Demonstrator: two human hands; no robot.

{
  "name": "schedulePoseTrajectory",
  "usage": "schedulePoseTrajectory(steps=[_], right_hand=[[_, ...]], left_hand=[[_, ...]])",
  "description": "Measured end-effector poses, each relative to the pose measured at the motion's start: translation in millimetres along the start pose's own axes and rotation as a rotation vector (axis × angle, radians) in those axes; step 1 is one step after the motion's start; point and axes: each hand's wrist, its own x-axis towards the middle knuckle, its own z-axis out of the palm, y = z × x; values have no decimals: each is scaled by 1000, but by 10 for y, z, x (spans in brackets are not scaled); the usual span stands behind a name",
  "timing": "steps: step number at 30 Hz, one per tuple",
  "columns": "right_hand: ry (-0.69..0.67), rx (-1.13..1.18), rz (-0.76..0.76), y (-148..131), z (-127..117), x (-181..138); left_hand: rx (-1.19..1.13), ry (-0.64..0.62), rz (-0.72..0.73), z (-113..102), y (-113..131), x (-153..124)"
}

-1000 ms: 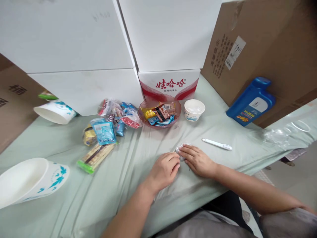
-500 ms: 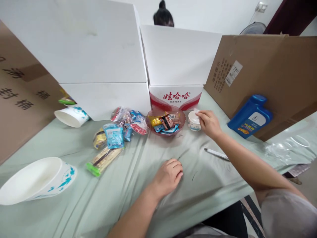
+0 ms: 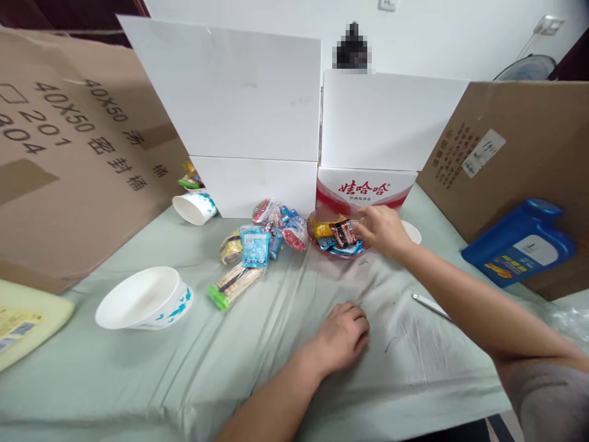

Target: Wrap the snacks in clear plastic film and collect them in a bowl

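My right hand (image 3: 381, 230) is over the right rim of a pinkish see-through bowl (image 3: 314, 248). Its fingers are pinched together beside a dark red snack packet (image 3: 344, 233); what lies between the fingertips is hidden. Yellow and blue packets (image 3: 338, 250) fill the bowl. Behind that wrist shows part of a small white paper cup (image 3: 413, 232). My left hand (image 3: 346, 334) rests on the green cloth (image 3: 294, 362) with its fingers curled in and nothing visible in them. Left of the bowl lies a heap of wrapped snacks (image 3: 271, 230), with a blue packet (image 3: 255, 247) in front.
White boxes (image 3: 257, 184) stand behind, flanked by cardboard boxes (image 3: 92, 153). A blue bottle (image 3: 519, 242) leans at right, near a white pen-like stick (image 3: 430, 305). At left are a large paper bowl (image 3: 175, 301), a tipped paper cup (image 3: 196, 207) and a pale yellow container (image 3: 34, 319).
My right hand has moved left from the small paper cup to the bowl of snacks. My left hand stays on the cloth. The view has shifted left.
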Motion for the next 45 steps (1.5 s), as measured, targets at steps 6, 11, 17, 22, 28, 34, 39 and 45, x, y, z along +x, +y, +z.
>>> schedulePoseTrajectory(steps=[6,11,17,22,28,34,39,45], right_hand=[[-122,10,-209,-1015,606,196],[-240,-124,-334,-1350,903,239],[-283,-40,-583,-1059,663,-207],[-178,97,-666,-445,421,-1095],[-164,180,-485,-43,128,-1920],[-1,48,35,407,43,-2306],[-44,-44,225,605,84,-2372],[-122,191,-122,-92,43,-2080]], left_hand=[[-34,-26,-24,-49,8,5],[-58,-20,-11,-87,-2,-1],[-93,114,120,-63,11,-30],[-220,498,282,-110,115,-108],[10,465,92,-28,68,-33],[94,266,54,67,20,13],[64,294,73,60,1,-3],[-16,398,43,109,-54,-21]])
